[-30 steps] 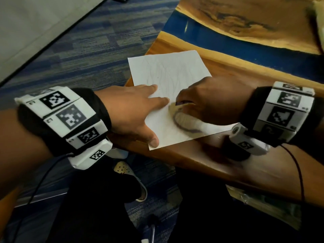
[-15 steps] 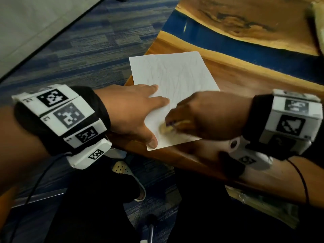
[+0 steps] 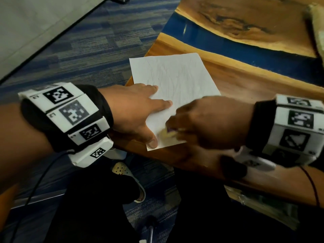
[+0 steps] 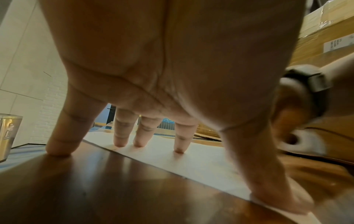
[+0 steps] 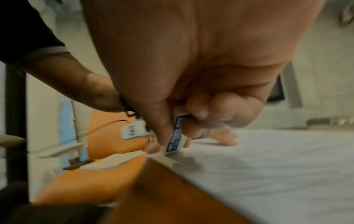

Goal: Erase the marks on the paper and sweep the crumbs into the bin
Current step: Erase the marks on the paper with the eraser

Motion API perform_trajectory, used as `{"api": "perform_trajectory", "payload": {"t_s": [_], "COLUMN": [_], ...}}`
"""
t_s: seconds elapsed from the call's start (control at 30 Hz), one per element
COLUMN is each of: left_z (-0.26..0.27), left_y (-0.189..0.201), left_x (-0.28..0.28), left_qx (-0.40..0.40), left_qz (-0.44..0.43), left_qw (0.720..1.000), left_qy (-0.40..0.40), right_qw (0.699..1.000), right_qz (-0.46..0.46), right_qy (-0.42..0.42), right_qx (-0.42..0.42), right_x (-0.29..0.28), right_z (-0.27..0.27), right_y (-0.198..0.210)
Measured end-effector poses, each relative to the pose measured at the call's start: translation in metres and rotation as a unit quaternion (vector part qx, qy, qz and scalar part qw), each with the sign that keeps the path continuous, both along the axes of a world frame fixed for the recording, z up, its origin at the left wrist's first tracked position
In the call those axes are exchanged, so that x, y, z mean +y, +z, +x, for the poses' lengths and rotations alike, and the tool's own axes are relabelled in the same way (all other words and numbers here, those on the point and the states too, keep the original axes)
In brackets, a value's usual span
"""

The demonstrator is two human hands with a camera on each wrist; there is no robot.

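A white sheet of paper point(image 3: 173, 81) with faint pencil lines lies at the near left corner of the wooden table point(image 3: 245, 88). My left hand point(image 3: 135, 109) lies flat on the sheet's left side, its straight fingers point(image 4: 180, 141) pressing the paper point(image 4: 201, 160) down, the little finger on the wood. My right hand point(image 3: 206, 123) pinches a white eraser point(image 5: 175, 143) with a blue sleeve between thumb and fingers. The eraser's end touches the paper point(image 5: 277, 174) at its near corner, close to my left thumb point(image 3: 151, 141). The right hand looks blurred. No bin or crumbs show clearly.
The table has a blue resin stripe point(image 3: 219, 39) across its middle. Its left and near edges lie close to the paper. Blue carpet point(image 3: 87, 50) lies left of the table. A metal can point(image 4: 8, 136) stands on the floor and cardboard boxes point(image 4: 325, 37) stand beyond the table.
My right hand has drawn the eraser from the sheet's middle right down to its near left corner, next to my left thumb. The left hand has stayed pressed on the paper.
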State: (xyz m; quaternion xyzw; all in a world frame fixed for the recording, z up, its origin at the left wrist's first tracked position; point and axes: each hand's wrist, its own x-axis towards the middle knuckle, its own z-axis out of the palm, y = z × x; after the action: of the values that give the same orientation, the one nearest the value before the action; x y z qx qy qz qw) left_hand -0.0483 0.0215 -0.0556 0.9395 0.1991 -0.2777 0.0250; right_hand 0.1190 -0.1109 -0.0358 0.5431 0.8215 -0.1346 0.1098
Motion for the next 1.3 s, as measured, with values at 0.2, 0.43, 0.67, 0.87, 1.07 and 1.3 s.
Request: {"api": "perform_trajectory", "payload": {"t_s": [0.2, 0.43, 0.67, 0.87, 1.07, 1.3], "left_z": [0.002, 0.004, 0.004, 0.007, 0.008, 0.008], "left_y": [0.002, 0.003, 0.002, 0.002, 0.005, 0.004], "left_x": [-0.001, -0.002, -0.001, -0.001, -0.002, -0.001], "left_qx": [0.002, 0.008, 0.000, 0.006, 0.008, 0.007], "left_qz": [-0.006, -0.004, -0.010, 0.007, 0.002, 0.006], "left_qw": [1.000, 1.000, 1.000, 1.000, 1.000, 1.000], "left_qy": [0.002, 0.000, 0.001, -0.002, 0.002, 0.000], "right_qw": [0.994, 0.997, 1.000, 0.989, 0.997, 1.000], "right_qz": [0.028, 0.006, 0.015, 0.030, -0.012, -0.004], "right_qy": [-0.090, -0.077, -0.009, -0.126, -0.072, -0.017], "right_qx": [-0.047, -0.017, -0.021, -0.070, -0.017, -0.018], "right_x": [0.010, 0.005, -0.008, 0.003, 0.001, -0.012], "right_z": [0.026, 0.016, -0.004, 0.023, 0.010, -0.005], "right_y": [0.004, 0.006, 0.002, -0.001, 0.001, 0.000]}}
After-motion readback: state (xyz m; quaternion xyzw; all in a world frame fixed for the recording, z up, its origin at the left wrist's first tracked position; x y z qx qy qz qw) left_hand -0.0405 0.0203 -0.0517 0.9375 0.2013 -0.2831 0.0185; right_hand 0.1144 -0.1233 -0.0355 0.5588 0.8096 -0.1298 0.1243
